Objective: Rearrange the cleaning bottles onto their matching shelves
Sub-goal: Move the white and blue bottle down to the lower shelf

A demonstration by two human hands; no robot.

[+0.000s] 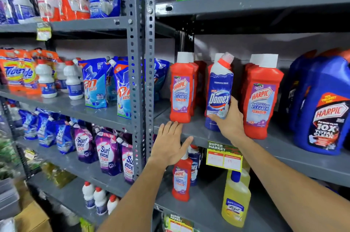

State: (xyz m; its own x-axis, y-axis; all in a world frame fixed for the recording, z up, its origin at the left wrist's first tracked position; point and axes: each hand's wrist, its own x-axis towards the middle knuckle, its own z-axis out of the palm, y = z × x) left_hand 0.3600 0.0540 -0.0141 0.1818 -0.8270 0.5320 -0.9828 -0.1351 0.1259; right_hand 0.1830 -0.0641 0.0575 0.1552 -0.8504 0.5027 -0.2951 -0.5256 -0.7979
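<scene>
My right hand grips the lower part of a blue and white Domex bottle, which stands tilted among red Harpic bathroom cleaner bottles on the middle grey shelf. More red Harpic bottles stand to its right. My left hand is open, fingers spread, against the shelf's front edge just below the left Harpic bottle. On the shelf below stand another red Harpic bottle, a blue Domex bottle partly hidden behind it, and yellow Lizol bottles.
Large blue Harpic jugs fill the right of the middle shelf. A perforated grey upright separates this rack from the left rack, packed with detergent pouches and white bottles. A yellow price tag hangs from the shelf edge.
</scene>
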